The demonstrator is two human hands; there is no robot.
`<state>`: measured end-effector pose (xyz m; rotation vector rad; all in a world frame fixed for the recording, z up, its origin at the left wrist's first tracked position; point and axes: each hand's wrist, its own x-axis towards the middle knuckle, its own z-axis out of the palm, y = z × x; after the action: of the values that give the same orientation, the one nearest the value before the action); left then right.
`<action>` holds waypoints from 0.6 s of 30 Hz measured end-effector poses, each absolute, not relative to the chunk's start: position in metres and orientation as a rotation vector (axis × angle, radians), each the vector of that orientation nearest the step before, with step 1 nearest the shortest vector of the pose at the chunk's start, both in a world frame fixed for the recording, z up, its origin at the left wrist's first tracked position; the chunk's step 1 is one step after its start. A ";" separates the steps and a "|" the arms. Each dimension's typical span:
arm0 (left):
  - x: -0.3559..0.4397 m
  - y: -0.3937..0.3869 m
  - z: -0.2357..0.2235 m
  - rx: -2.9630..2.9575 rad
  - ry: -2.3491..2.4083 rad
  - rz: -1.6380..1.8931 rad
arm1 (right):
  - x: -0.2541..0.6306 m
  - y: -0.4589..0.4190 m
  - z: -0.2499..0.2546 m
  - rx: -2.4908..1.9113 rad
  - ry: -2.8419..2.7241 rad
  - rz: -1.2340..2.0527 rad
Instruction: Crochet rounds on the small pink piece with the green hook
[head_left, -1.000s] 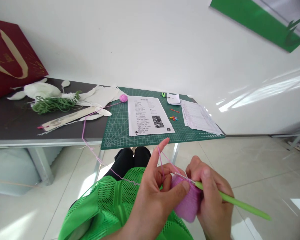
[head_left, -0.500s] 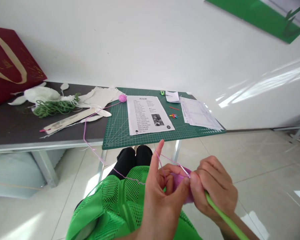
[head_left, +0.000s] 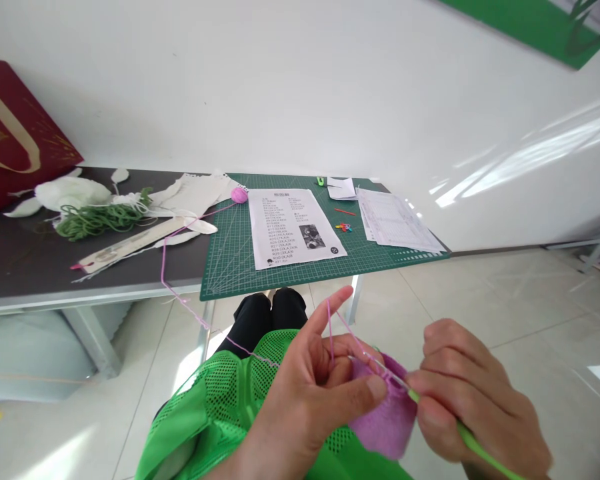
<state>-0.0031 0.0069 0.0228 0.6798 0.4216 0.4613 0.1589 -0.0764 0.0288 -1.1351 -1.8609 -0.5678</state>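
Note:
My left hand (head_left: 313, 387) pinches a pink crochet piece (head_left: 385, 417) between thumb and fingers, its index finger raised with pink yarn (head_left: 331, 333) looped over it. In my right hand (head_left: 473, 393) is a crochet hook (head_left: 473, 440) with a light green handle. The hook's metal shaft runs along the upper edge of the piece, toward the strand from my left index finger. From my left hand the yarn trails over the lap and the table edge to a small pink ball (head_left: 239, 195).
A green cutting mat (head_left: 225, 267) bears a printed sheet (head_left: 295, 230), more papers (head_left: 397, 220), a red stick (head_left: 345, 212) and colourful stitch markers (head_left: 344, 227). To the left lie green yarn (head_left: 100, 220), white pieces (head_left: 73, 193) and a red bag (head_left: 25, 133).
My right hand has moved right and down, apart from the left, and more of the crochet piece shows. My left index finger now leans further right.

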 end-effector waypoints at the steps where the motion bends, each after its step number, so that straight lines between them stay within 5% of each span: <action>1: -0.004 0.007 0.026 0.676 0.431 0.441 | 0.158 -0.078 0.031 -1.159 -1.848 -0.534; 18: -0.004 0.007 0.033 0.691 0.433 0.314 | 0.168 -0.099 0.049 -1.302 -1.830 -0.205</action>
<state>-0.0044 0.0069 0.0327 0.6914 0.4328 0.3142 0.1677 -0.0994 0.0485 -1.3019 -1.8299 -0.2045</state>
